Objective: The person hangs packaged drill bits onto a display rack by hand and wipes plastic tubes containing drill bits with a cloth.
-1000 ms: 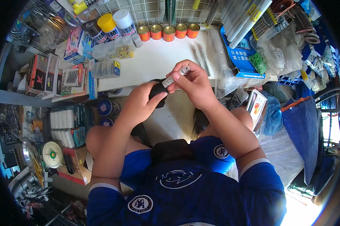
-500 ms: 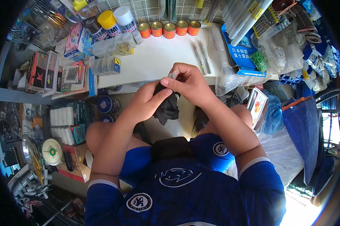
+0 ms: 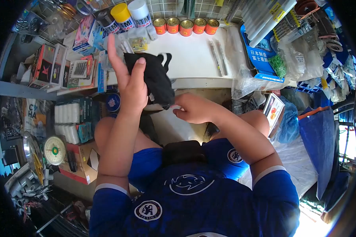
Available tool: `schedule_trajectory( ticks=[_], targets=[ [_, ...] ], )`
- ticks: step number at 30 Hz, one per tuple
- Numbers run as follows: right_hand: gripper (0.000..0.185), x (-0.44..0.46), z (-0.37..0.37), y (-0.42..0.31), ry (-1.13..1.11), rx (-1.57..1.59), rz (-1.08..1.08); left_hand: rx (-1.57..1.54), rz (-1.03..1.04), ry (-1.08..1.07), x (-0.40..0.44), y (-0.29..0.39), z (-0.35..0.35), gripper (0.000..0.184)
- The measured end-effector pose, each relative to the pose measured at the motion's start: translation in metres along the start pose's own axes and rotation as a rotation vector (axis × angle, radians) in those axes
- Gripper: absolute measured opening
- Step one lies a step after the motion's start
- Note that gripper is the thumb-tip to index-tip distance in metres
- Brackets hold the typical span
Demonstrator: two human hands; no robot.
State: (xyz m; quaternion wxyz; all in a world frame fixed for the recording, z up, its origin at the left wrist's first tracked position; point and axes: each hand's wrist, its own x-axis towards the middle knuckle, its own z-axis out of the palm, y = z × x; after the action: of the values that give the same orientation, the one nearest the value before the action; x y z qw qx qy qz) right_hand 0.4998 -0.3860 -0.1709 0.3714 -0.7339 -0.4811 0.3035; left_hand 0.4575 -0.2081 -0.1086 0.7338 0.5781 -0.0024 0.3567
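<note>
A piece of black cloth with a small loop at its upper right hangs in front of the white shelf, spread longer than wide. My left hand grips it at the left side, the thumb lying over the fabric and the index finger stretched upward. At the cloth's lower end is my right hand, its fingers curled and the fingertips against the fabric. Exactly what kind of cloth item this is, I cannot tell.
Several small orange cans line the back of the white shelf, beside spray cans. Two thin packaged rods lie on the right. A blue display box stands beyond them. At lower left is a dial scale.
The black cloth, bunched between both hands before, is now extended and higher. My left hand has risen to the left with its index finger raised; my right hand has come down.
</note>
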Motion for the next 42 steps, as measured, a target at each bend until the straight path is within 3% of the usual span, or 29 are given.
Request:
schedule_trajectory(
  ticks=[4, 7, 10, 13, 16, 19, 20, 23, 24, 26, 29, 32, 38, 42],
  targets=[
    [0.033, 0.006, 0.012, 0.003, -0.003, 0.101, 0.153, 0.106, 0.023, -0.075, 0.003, 0.003, -0.003, 0.076],
    [0.042, 0.006, 0.014, -0.006, -0.009, 0.681, 0.48, 0.046, 0.022, -0.046, 0.002, -0.005, -0.007, 0.057],
    [0.044, 0.008, 0.012, 0.008, -0.294, 1.218, 0.614, 0.146, 0.078, 0.218, -0.001, -0.014, -0.005, 0.029],
    [0.052, 0.01, 0.026, -0.008, -0.015, 1.435, 0.345, 0.074, -0.03, 0.299, 0.002, -0.024, -0.02, 0.025],
    [0.044, 0.009, 0.006, -0.027, -0.074, 1.569, 0.27, 0.013, -0.181, 0.398, -0.002, -0.022, -0.019, 0.027],
    [0.037, 0.011, 0.006, -0.01, -0.07, 1.105, 0.097, -0.108, -0.3, 0.447, -0.002, -0.009, -0.001, 0.029],
    [0.028, 0.01, 0.007, -0.016, 0.045, 1.107, 0.131, -0.144, -0.34, 0.454, -0.003, -0.006, 0.004, 0.03],
    [0.024, 0.008, 0.014, -0.006, 0.193, 0.949, 0.174, -0.193, -0.459, 0.142, -0.025, -0.028, -0.001, 0.036],
    [0.023, 0.007, 0.014, -0.007, 0.191, 0.915, 0.196, -0.131, -0.362, 0.149, -0.023, -0.033, 0.005, 0.042],
    [0.024, 0.008, 0.013, -0.013, 0.179, 0.844, 0.242, -0.25, -0.444, 0.135, -0.016, -0.025, -0.001, 0.045],
    [0.029, 0.012, 0.001, -0.022, 0.191, 0.384, 0.179, -0.364, -0.526, 0.168, -0.01, -0.032, -0.021, 0.052],
    [0.032, 0.009, 0.009, -0.012, 0.302, 0.158, 0.082, -0.402, -0.636, 0.271, -0.009, -0.034, -0.021, 0.056],
    [0.032, 0.001, -0.021, -0.03, 0.089, 0.064, 0.221, -0.159, -0.468, 0.217, -0.011, -0.039, -0.02, 0.05],
    [0.032, 0.001, -0.014, -0.016, 0.126, 0.171, 0.123, -0.175, -0.503, 0.174, -0.011, -0.04, -0.022, 0.049]
  ],
)
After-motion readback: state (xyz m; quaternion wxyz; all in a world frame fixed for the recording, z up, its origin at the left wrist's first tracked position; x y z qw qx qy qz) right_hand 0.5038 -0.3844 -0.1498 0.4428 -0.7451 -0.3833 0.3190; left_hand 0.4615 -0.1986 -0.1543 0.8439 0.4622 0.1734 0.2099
